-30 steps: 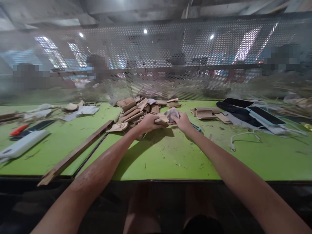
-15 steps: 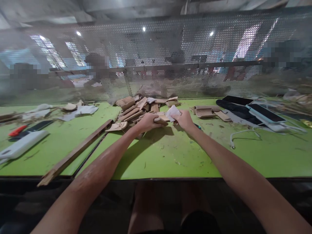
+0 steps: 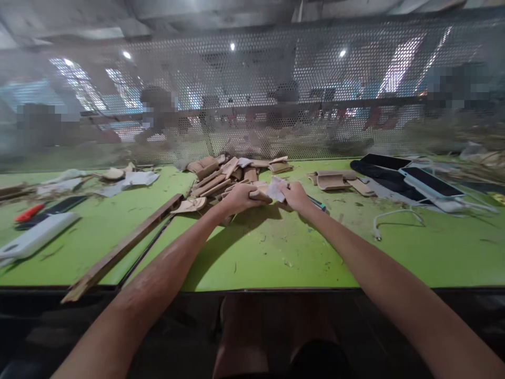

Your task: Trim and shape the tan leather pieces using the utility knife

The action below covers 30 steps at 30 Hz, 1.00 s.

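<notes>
My left hand (image 3: 240, 199) is wrapped around a brown bamboo piece (image 3: 260, 197), whose rounded end sticks out toward the right. Against that end, my right hand (image 3: 295, 197) pinches a pale, creased sheet (image 3: 276, 188) that looks like sandpaper. Whether the sheet touches the bamboo I cannot tell. A cutter with a teal end (image 3: 317, 203) lies on the table just behind my right wrist, partly hidden by it. Beyond my left hand is a heap of split bamboo pieces (image 3: 211, 181), flat and curved.
A long wooden strip (image 3: 126, 242) overhangs the front edge of the green table (image 3: 268, 268). On the left lie a white power strip (image 3: 39, 235) and a red-handled tool (image 3: 29, 212). Curved bamboo (image 3: 330, 181), phones (image 3: 432, 182) and a white cable (image 3: 394, 215) are right. A perforated screen (image 3: 252, 68) stands behind.
My right hand has shifted slightly, and the pale sheet has tilted and dropped a little toward the bamboo. More of the cutter shows now. My left hand stays in place.
</notes>
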Available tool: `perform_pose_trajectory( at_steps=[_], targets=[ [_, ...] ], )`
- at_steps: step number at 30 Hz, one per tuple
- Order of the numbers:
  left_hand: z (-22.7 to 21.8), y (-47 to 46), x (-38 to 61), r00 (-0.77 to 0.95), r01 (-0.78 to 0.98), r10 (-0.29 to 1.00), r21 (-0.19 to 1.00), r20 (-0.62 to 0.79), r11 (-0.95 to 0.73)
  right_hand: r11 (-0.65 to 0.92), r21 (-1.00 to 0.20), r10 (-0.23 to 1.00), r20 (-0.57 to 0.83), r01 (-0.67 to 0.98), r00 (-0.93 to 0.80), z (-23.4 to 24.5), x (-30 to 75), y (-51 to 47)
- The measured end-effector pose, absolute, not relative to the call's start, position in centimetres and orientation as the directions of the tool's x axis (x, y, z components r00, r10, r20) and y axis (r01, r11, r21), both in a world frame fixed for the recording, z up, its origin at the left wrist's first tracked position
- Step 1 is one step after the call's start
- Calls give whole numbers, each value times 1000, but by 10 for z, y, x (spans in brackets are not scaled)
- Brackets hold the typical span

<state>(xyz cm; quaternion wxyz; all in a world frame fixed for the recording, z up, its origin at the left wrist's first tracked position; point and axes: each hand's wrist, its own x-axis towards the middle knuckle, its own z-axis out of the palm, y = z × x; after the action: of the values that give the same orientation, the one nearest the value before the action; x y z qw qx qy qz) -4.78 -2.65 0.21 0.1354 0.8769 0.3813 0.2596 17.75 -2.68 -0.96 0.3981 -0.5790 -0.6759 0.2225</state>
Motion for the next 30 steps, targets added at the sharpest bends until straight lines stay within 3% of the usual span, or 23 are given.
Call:
perform_pose_trajectory(
  at_steps=[6, 9, 13, 17, 20, 26, 30],
  targets=[
    [3, -28, -45, 532, 664, 759, 371, 376, -649, 239, -709, 951, 310, 664, -12, -11, 180, -24],
    [3, -29, -44, 531, 660, 761, 382, 373, -647, 341, -639, 921, 375, 690, -107, -11, 177, -26],
    [2, -28, -44, 550, 595, 737, 436, 392, -675, 587, -597, 809, 451, 547, -376, -11, 170, -36],
    [0, -24, -47, 541, 595, 755, 465, 371, -655, 699, -599, 705, 488, 391, -514, -5, 161, -47],
    [-2, -20, -48, 535, 618, 765, 451, 359, -644, 738, -564, 667, 532, 371, -521, -2, 159, -47],
    [-1, -22, -48, 544, 578, 740, 463, 396, -672, 649, -478, 758, 469, 592, -453, -9, 165, -39],
    [0, -23, -50, 559, 591, 738, 444, 377, -674, 687, -527, 726, 533, 500, -435, -5, 160, -46]
  ],
)
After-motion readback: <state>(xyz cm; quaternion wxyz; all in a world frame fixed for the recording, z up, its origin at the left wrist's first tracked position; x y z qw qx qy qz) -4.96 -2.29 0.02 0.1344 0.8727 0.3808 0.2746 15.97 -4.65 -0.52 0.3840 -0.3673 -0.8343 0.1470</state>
